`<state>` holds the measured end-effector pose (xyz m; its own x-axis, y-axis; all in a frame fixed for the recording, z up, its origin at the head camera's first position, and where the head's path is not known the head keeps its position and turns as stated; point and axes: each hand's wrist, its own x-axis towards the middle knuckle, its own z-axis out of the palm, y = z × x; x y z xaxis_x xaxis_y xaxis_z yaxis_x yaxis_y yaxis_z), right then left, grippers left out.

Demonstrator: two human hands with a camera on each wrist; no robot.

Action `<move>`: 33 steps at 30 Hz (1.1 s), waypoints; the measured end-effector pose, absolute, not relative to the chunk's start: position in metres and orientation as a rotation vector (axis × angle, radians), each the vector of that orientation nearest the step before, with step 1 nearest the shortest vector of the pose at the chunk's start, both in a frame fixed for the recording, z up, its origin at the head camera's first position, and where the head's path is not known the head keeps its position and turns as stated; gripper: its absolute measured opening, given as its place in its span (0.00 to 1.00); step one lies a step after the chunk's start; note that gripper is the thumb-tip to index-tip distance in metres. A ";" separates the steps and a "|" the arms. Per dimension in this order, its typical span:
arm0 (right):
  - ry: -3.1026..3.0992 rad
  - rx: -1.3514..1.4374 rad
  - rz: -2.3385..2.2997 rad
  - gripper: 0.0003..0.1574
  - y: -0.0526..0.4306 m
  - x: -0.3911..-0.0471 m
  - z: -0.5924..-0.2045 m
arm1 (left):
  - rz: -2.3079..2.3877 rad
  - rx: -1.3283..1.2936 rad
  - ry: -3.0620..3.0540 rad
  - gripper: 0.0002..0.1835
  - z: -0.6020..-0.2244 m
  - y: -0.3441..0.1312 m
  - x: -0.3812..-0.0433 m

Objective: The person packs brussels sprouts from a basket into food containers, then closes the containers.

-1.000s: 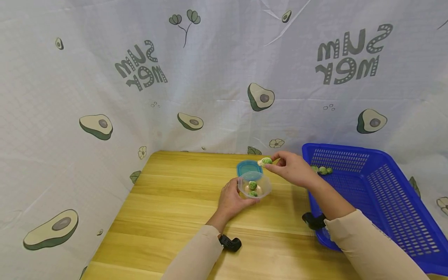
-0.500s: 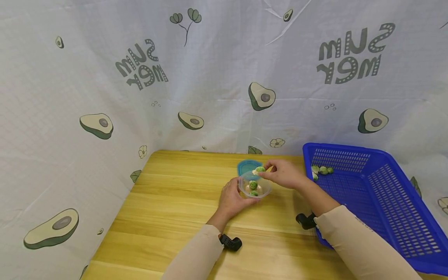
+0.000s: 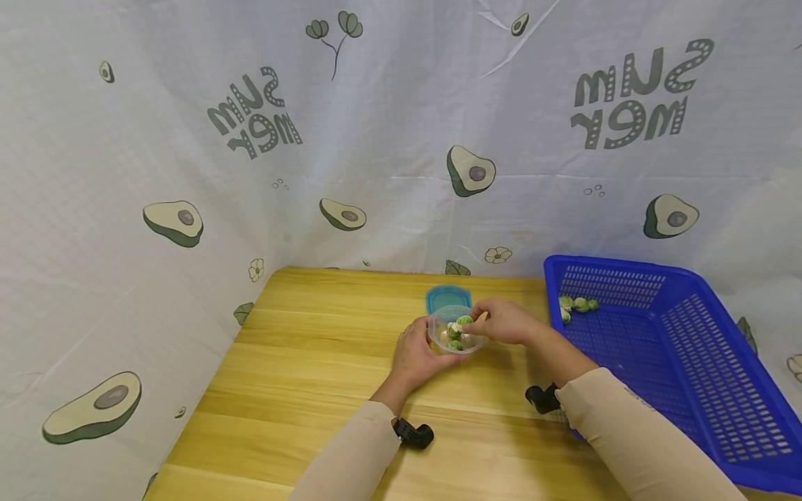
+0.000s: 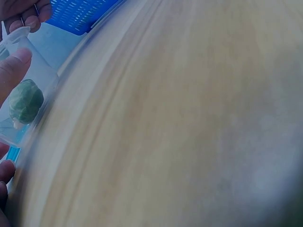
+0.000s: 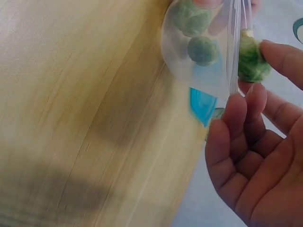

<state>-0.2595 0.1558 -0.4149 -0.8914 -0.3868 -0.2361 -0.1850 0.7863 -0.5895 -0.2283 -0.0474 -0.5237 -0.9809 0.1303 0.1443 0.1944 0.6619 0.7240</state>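
My left hand (image 3: 416, 356) grips a clear plastic container (image 5: 177, 59) from its left side, thumb along the near wall. Inside lie Brussels sprouts; one (image 4: 26, 100) shows through the wall in the left wrist view. At the container's mouth my right hand (image 3: 509, 322) pinches another Brussels sprout (image 5: 253, 61) between thumb and fingertips, its pale stem end towards the container. In the head view this held sprout lies just inside the rim. A teal lid (image 3: 447, 297) rests on the table directly behind the container.
A blue perforated basket (image 3: 651, 372) stands at the right, with several Brussels sprouts (image 3: 580, 305) in its far left corner. The wooden table (image 3: 301, 362) meets a printed white sheet (image 3: 388, 139) at the back and left.
My right hand has moved left and down from near the basket, bringing the pinched Brussels sprout into the container's mouth. The left hand and container have stayed almost in place.
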 end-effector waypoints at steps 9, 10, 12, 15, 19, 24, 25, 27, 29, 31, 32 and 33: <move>2.639 -0.466 -0.706 0.19 0.159 -0.259 -0.418 | -1.219 -0.275 -2.797 0.50 -0.523 -0.047 -0.229; 2.642 -0.465 -0.702 0.19 0.159 -0.259 -0.418 | -1.214 -0.276 -2.796 0.50 -0.523 -0.047 -0.229; 2.652 -0.462 -0.692 0.19 0.158 -0.259 -0.418 | -1.211 -0.272 -2.794 0.50 -0.523 -0.047 -0.229; 2.656 -0.450 -0.679 0.19 0.158 -0.258 -0.418 | -1.212 -0.267 -2.789 0.50 -0.523 -0.047 -0.228; 2.657 -0.443 -0.657 0.16 0.157 -0.258 -0.418 | -1.216 -0.262 -2.787 0.50 -0.523 -0.047 -0.228; 2.674 -0.468 -0.649 0.13 0.157 -0.257 -0.418 | -1.216 -0.268 -2.787 0.51 -0.522 -0.047 -0.227; 2.676 -0.470 -0.650 0.13 0.157 -0.257 -0.418 | -1.215 -0.269 -2.791 0.51 -0.521 -0.047 -0.227; 2.679 -0.473 -0.653 0.13 0.158 -0.256 -0.417 | -1.212 -0.266 -2.793 0.51 -0.521 -0.047 -0.227; 2.671 -0.464 -0.668 0.14 0.158 -0.256 -0.416 | -1.213 -0.265 -2.793 0.51 -0.521 -0.047 -0.226; 2.662 -0.448 -0.701 0.15 0.158 -0.255 -0.414 | -1.209 -0.263 -2.799 0.51 -0.521 -0.047 -0.227; 2.655 -0.435 -0.727 0.16 0.158 -0.255 -0.413 | -1.209 -0.263 -2.800 0.51 -0.521 -0.047 -0.227; 2.649 -0.426 -0.752 0.16 0.158 -0.255 -0.411 | -1.209 -0.265 -2.800 0.51 -0.521 -0.047 -0.227</move>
<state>-0.2554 0.1582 -0.4114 -0.8923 -0.3755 -0.2506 -0.1879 0.8137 -0.5500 -0.2266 -0.0471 -0.5207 -0.9818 0.1266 0.1414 0.1897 0.6739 0.7141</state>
